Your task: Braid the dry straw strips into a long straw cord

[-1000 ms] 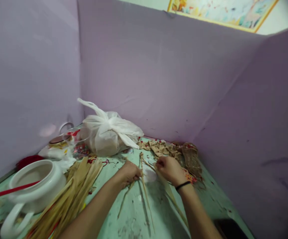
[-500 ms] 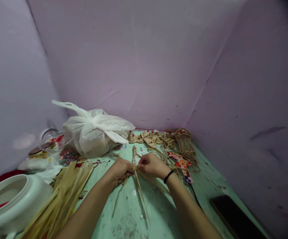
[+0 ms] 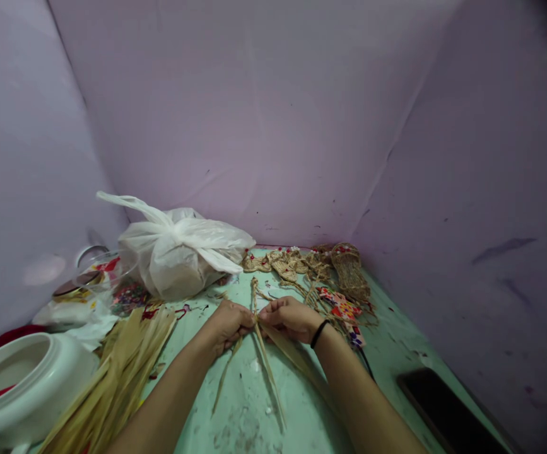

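A thin braid of dried leaf strips point(image 3: 255, 291) lies on the pale green table, its finished end pointing away from me. Loose strips point(image 3: 267, 372) fan out from it toward me. My left hand point(image 3: 230, 325) is closed, pinching the braid from the left side. From the right, my right hand point(image 3: 292, 318), with a black band on its wrist, pinches a wide leaf strip point(image 3: 296, 356) close to the same spot. The fingertips of both hands nearly meet there. What lies under the fingers is hidden.
To the left lie a bundle of dried leaves point(image 3: 112, 378), a white ceramic pot point(image 3: 65, 372) and a knotted white plastic bag point(image 3: 178, 252). Braided pieces with red beads point(image 3: 285, 261), a woven roll point(image 3: 350, 271) and patterned fabric point(image 3: 344, 309) lie behind. A phone point(image 3: 443, 410) rests at right.
My right hand's fingers have shifted slightly left and opened out a little, and the wide strip beneath them shows more. My left hand stays in place.
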A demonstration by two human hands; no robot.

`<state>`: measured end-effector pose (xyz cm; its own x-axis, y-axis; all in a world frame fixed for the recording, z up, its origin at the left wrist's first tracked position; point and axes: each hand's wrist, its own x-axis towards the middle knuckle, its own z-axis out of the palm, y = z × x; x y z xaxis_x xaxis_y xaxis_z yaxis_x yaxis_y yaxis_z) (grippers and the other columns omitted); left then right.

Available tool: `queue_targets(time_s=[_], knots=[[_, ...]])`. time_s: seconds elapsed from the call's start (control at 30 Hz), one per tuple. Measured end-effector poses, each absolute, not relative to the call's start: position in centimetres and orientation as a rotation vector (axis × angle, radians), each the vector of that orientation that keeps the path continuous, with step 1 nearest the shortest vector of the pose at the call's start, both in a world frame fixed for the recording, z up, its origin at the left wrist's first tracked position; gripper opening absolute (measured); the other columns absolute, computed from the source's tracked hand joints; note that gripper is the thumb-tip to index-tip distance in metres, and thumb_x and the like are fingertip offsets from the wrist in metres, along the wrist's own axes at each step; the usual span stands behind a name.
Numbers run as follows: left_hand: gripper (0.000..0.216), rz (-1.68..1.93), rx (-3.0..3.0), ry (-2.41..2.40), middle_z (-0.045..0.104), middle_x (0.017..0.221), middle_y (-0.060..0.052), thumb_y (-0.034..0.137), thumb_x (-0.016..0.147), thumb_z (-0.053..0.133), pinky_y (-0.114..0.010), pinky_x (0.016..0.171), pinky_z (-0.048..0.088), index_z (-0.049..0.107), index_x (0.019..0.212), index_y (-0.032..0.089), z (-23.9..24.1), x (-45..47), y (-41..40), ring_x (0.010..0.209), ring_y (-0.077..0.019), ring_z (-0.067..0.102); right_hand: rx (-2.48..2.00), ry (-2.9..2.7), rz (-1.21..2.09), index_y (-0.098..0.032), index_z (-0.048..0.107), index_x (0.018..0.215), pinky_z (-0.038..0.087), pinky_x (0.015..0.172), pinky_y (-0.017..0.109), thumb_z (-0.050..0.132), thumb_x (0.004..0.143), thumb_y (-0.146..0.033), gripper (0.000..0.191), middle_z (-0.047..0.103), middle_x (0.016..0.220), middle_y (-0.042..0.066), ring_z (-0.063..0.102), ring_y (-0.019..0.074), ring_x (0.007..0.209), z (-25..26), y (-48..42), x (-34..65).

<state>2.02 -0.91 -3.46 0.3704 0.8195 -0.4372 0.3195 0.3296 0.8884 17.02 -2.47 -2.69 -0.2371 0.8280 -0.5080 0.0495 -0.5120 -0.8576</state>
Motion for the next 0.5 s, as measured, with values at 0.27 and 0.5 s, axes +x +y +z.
queue_targets(time_s=[0.27,0.5], knots=[[0.013,0.466,1.257,1.188,0.031,0.033,0.007,0.023,0.055,0.048,-0.017,0.026,0.010,0.042,0.046,0.016,-3.50,1.99,-1.03,0.025,-0.0029,0.019,-1.394,-0.966,1.891,-0.010,0.056,0.065,0.049,0.049,0.026,0.048,0.070,-0.008,0.010,0.059,0.050,0.002,0.054,0.0103,0.044,-2.91,-2.59,17.69],[0.011,0.464,1.257,1.197,0.032,0.033,0.007,0.022,0.054,0.047,-0.018,0.027,0.009,0.043,0.046,0.016,-3.57,2.13,-0.99,0.025,-0.0028,0.018,-1.448,-0.993,1.890,-0.010,0.057,0.063,0.048,0.043,0.022,0.052,0.066,-0.010,0.005,0.060,0.050,0.003,0.054,0.0100,0.041,-2.79,-2.57,17.67]])
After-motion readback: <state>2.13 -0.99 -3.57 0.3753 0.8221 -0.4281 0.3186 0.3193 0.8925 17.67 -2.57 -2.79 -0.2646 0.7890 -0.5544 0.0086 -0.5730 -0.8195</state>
